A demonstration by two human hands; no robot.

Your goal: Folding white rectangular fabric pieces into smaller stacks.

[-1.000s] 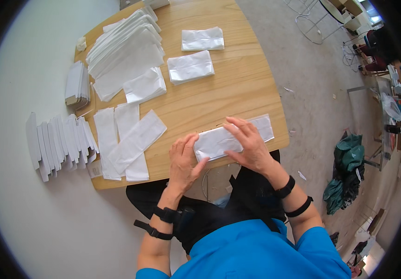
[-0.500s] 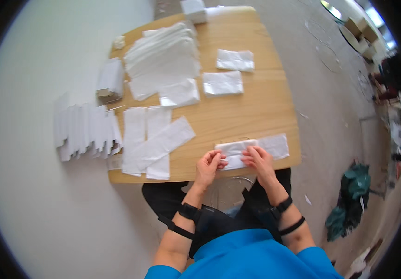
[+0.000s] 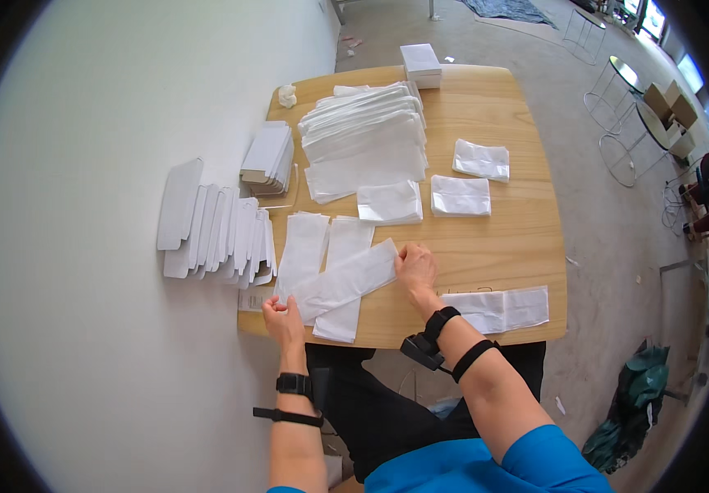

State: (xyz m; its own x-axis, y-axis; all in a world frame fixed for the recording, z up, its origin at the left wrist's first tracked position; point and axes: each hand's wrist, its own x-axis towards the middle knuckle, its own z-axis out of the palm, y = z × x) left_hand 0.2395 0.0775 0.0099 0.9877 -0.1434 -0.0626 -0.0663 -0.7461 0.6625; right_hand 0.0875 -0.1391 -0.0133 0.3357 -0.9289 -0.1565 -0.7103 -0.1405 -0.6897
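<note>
My left hand [image 3: 283,316] rests at the near left corner of the wooden table [image 3: 498,246], fingers curled on the end of a long white flat bag [image 3: 346,279] that lies slantwise over two other white bags [image 3: 322,246]. My right hand [image 3: 417,269] touches the other end of that slanted bag with its fingertips. A folded white bag [image 3: 502,309] lies flat near the table's front edge, to the right of my right wrist, with neither hand on it.
A big stack of white bags [image 3: 367,144] fills the table's far left. Three folded white pieces [image 3: 461,195] lie in the middle. A white box [image 3: 421,64] stands at the far edge. Flat white cartons [image 3: 215,230] lean fanned against the wall; another pile [image 3: 268,158] lies beyond.
Both hands left the folded bag at the front edge and moved left to the slanted bag on the pile. The camera view shifted toward the left side of the table.
</note>
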